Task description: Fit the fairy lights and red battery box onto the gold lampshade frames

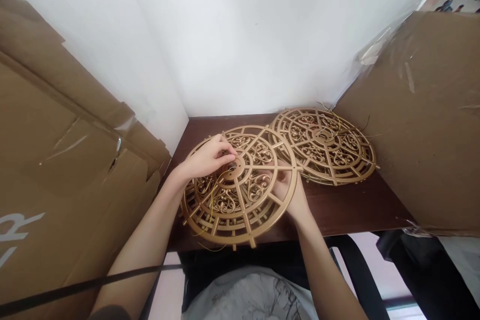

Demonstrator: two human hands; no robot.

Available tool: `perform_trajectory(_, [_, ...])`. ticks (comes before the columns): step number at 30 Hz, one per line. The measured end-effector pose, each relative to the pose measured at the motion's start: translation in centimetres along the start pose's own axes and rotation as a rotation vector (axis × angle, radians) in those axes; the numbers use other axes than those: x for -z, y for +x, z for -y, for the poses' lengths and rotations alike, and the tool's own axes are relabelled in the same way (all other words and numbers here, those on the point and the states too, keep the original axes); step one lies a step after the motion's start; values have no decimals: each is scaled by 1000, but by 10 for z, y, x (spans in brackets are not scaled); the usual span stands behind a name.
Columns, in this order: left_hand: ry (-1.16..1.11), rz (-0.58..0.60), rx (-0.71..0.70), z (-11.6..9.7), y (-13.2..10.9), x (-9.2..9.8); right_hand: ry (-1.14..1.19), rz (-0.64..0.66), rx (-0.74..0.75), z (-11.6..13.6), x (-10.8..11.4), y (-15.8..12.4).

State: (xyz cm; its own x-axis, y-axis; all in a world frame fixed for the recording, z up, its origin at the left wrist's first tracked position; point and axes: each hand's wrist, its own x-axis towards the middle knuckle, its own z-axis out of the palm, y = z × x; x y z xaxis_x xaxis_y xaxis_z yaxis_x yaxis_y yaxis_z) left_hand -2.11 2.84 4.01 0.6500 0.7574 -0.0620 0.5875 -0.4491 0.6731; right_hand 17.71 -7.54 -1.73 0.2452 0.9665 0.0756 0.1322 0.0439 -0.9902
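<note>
Above, left hand point(207, 160) curls over gold disc point(240, 207) — right hand point(290, 191) grips beneath.

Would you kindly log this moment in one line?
left hand: on gold disc hub | right hand: holding disc rim | second disc: on table

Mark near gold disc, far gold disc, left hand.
near gold disc point(243, 172), head view, flat hub ring
far gold disc point(321, 136), head view, central hub
left hand point(208, 160), head view, back of hand
</note>
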Motion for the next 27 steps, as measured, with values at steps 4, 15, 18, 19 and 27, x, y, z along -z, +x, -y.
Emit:
perform_trajectory(4, [-28,-49,17,-4,-2,1,311,30,-138,3,4,2])
perform_trajectory(15, [-78,-64,0,-7,-5,-3,914,-54,-382,2,-22,3])
perform_trajectory(18, [-83,-59,2,-6,-6,-3,891,-96,-386,2,-26,4])
perform_trajectory(19, [-85,-59,3,-6,-7,-3,886,-107,-392,3,-27,5])
perform_trajectory(27, [-119,-35,31,-9,-8,-4,836,-117,-490,13,-28,4])
